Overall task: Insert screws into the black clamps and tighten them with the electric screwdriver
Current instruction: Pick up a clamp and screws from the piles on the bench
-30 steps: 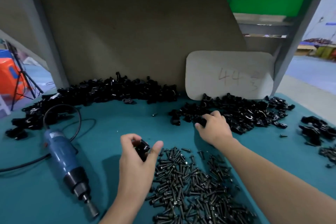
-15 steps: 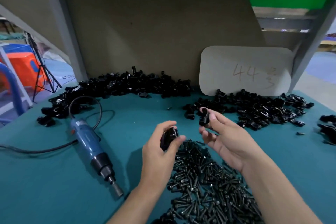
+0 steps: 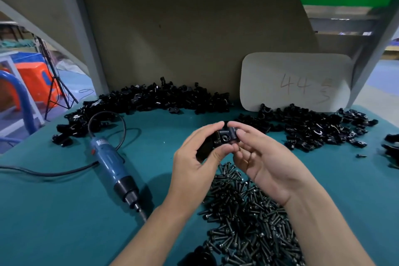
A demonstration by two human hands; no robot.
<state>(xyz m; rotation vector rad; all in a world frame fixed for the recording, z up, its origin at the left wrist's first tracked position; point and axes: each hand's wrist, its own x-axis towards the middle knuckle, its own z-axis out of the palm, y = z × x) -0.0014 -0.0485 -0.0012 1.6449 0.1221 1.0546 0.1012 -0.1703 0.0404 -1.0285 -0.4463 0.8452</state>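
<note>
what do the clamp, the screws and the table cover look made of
Held clamp: looks like moulded black plastic, semi-gloss, with soft highlights on its edges. Screws: probably dark-coated metal, small sharp glints on heads. Table cover: teal and matte, likely fabric or a felt-like mat; cannot tell which.

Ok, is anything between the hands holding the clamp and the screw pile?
Nothing visible does. The screw pile lies just below the left hand and right hand gripping the clamp; the electric screwdriver lies aside, to the left.

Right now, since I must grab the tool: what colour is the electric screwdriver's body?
Electric screwdriver: blue body, black collar; head view.
</note>
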